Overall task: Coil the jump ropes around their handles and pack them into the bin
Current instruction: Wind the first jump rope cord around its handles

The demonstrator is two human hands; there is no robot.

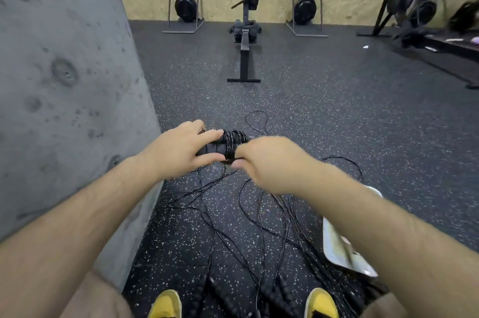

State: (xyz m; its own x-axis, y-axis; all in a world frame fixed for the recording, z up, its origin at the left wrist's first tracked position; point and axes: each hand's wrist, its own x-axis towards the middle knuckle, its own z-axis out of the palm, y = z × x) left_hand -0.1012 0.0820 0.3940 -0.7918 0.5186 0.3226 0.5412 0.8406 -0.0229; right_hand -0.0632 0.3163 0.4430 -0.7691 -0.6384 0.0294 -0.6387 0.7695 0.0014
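Observation:
My left hand (181,149) grips a pair of black jump-rope handles (216,147) held level in front of me. Several turns of thin black rope (234,144) are wound around their right part. My right hand (269,162) pinches the rope just right of the coil, its fingers curled and blurred. Loose black ropes (233,214) trail from the coil and sprawl over the speckled floor below. More black ribbed handles (228,297) lie between my feet. A pale bin (339,245) lies on the floor at the right, partly hidden by my right forearm.
A grey concrete wall (64,84) stands close on my left. Rowing machines (246,19) stand and lean along the far plywood wall. My yellow shoes (166,304) show at the bottom edge. Speckled black rubber floor (337,110) stretches ahead.

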